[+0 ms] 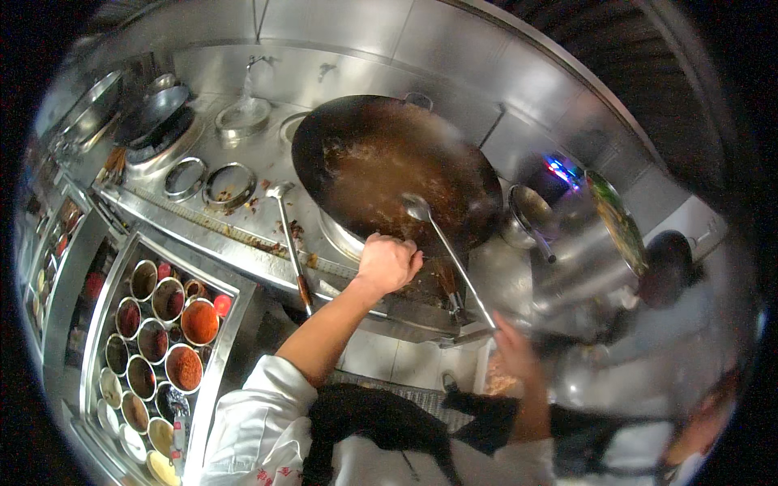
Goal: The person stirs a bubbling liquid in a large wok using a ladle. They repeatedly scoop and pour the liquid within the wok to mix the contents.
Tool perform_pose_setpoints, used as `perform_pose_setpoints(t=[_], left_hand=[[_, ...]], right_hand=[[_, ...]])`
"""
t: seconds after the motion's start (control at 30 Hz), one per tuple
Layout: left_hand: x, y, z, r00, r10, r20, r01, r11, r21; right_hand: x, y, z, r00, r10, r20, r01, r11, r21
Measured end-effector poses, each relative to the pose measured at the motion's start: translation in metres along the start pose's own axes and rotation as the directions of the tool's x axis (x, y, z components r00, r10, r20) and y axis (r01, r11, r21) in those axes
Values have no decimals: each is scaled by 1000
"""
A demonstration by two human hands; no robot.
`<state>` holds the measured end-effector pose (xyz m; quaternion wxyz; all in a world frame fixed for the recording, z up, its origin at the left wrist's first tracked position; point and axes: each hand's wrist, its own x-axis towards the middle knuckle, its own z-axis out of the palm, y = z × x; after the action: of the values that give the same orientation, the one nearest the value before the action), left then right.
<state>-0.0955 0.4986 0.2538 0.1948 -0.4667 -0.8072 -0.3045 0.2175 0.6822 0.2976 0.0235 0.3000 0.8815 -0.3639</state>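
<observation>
A large dark wok (307,140) sits tilted on the range, holding brown liquid (377,176) with steam rising off it. My left hand (389,261) is closed at the wok's near rim; the part it grips is hidden under the fingers. In my right hand (513,346), blurred, is the end of the long handle of a metal ladle (450,249). The ladle's bowl lies over the near side of the liquid, inside the wok. To the left of my left hand, a second ladle (289,237) with a wooden grip rests across the range's front edge.
A tap runs into a round metal vessel (243,118) at the back. Metal rings (230,185) and food scraps lie on the range. Seasoning tubs (184,367) fill a frame at left. A metal pot (519,228) and a bamboo brush (447,279) flank the wok. Another person's arm (699,425) shows at lower right.
</observation>
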Motion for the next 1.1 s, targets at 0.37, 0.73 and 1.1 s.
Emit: perform_pose_setpoints(t=[0.37,0.73,1.1], left_hand=[[0,1,-5,972,-123,200,118,992,36],[-2,-2,4,987,-74,142,73,997,16],[1,4,-3,991,-86,102,91,995,-44]], right_hand=[[34,-123,-88,952,-189,239,286,825,-488],[150,-227,-28,974,69,218,72,812,-579],[285,-227,55,998,-11,-55,-22,826,-563]])
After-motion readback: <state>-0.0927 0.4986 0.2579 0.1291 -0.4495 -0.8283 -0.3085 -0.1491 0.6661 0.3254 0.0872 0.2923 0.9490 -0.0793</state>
